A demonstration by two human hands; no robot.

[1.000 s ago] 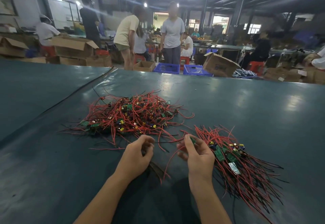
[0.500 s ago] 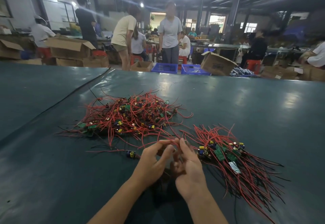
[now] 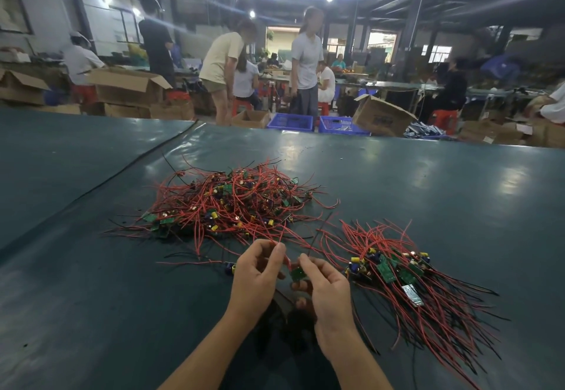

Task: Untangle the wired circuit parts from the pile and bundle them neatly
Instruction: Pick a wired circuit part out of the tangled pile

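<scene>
- A small green circuit board (image 3: 298, 274) with a red wire (image 3: 286, 259) attached is held between the two hands, over the near middle of the dark green counter (image 3: 428, 194).
- The right hand (image 3: 328, 288) pinches the board between thumb and forefinger, its other fingers curled.
- The left hand (image 3: 260, 273) pinches the red wire at its fingertips.
- A tangled pile (image 3: 232, 203) of red-wired parts lies just beyond the hands.
- A straighter bundle (image 3: 406, 282) lies to the right, its wires fanning toward the near edge.
- Blue crates (image 3: 290, 122) and people (image 3: 305, 62) stand beyond the counter.
</scene>
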